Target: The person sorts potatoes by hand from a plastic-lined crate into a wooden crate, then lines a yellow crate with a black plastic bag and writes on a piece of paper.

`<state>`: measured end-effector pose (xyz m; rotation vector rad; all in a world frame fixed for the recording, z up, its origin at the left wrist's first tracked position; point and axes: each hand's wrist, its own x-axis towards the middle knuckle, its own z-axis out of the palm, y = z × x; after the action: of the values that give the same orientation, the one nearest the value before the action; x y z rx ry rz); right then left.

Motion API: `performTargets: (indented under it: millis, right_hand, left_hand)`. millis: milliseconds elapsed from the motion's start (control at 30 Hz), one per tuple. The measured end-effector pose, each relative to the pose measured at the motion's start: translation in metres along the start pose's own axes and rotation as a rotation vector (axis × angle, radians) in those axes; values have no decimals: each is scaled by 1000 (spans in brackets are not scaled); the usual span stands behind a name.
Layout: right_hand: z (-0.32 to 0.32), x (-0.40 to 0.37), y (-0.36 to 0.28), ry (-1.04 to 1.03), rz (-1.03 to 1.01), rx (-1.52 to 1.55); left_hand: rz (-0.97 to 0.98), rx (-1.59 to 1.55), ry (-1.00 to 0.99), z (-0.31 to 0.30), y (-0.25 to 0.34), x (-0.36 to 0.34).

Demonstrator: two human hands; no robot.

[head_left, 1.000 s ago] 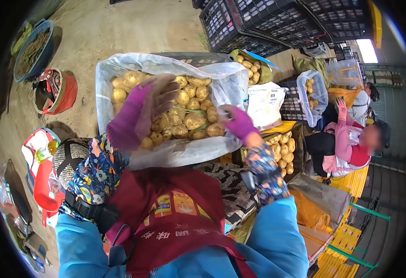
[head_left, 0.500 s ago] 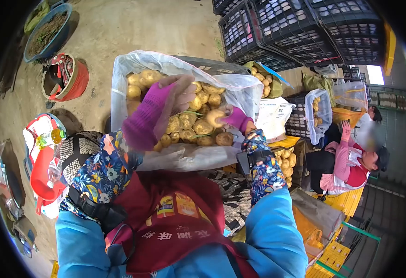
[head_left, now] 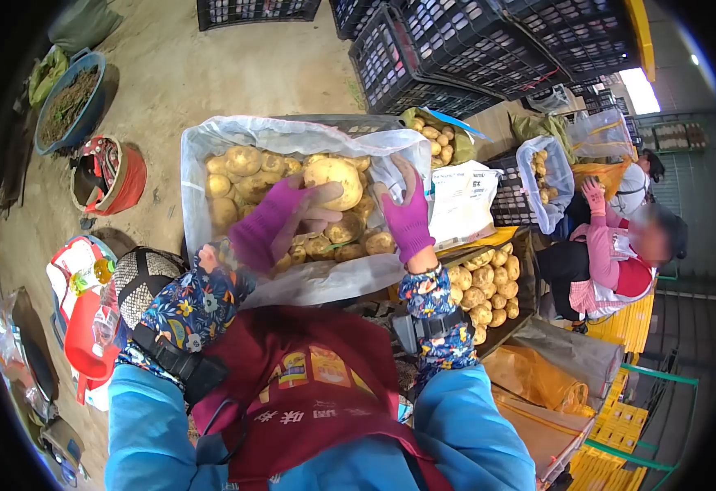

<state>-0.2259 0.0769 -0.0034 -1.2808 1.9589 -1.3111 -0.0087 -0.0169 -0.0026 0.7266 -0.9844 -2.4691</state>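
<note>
Both hands wear purple gloves with greyish fingers over a crate lined with a white bag (head_left: 292, 288) and filled with potatoes (head_left: 243, 160). My left hand (head_left: 288, 214) is closed around a large yellow potato (head_left: 335, 182), holding it above the others. To its right, my right hand (head_left: 408, 211) has its thumb and fingers spread, with nothing between them. It is over the bag's right side, beside the potato pile and apart from the held potato.
Right of the crate are a white printed sack (head_left: 462, 200), a crate of potatoes (head_left: 489, 286) and a seated co-worker (head_left: 611, 262). Stacked black crates (head_left: 423, 65) stand beyond. At left are a red bucket (head_left: 121, 176), a blue basin (head_left: 71, 102) and a red scoop (head_left: 88, 331).
My left hand has gone from open over the pile to holding a large potato. My right hand has let go of its potato and opened. The view has shifted, showing more of the right-hand potato crate.
</note>
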Motion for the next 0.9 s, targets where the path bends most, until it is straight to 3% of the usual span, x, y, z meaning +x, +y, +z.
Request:
performTargets:
  millis: [33,67,167,267,333,367,400,433,533,567,600,633,700,767,833,900]
  right_hand:
    - [4,-3,-1,81,-188,-78]
    - [11,-7,-13,-11,2,321]
    - [23,-23,-43,-208,-165,12]
    - [26,-27,-27,-197,-182,126]
    - [4,-37,-27,-171,-63,256]
    - [-10,-43,-28,-164,-1,325]
    - [-28,-49,-24,-105,-18,205]
    - [-48,-58,-34,-59,254,353]
    - [-138,-83,30,52,211,-112]
    - [-166,-94,54,81,128,-444]
    - [-195,-100,84,27,163,-571]
    - [-218,-100,94,-77,396,-861]
    - [-188,-83,62,56,10,-1212]
    - [-138,-50,61,-11,-14,-652]
    - [-76,-22,61,-418,227,-537]
    - [-9,5,51,-995,345,-955]
  left_hand:
    - [-11,79,51,6,3,3]
    - [-27,159,103,16,8,3]
    - [-79,432,113,27,13,0]
    - [-168,495,150,42,24,-1]
    - [-205,396,160,20,10,8]
    - [-112,367,132,16,6,9]
    - [-19,333,106,11,4,7]
    - [68,297,85,6,0,5]
    - [163,234,77,-6,4,-7]
    - [186,214,81,-7,11,-12]
    - [132,255,100,0,21,-16]
    - [118,270,114,5,27,-20]
    - [96,311,128,11,35,-21]
    - [64,261,156,10,33,-19]
    - [66,215,154,7,33,-16]
    - [102,167,127,2,33,-15]
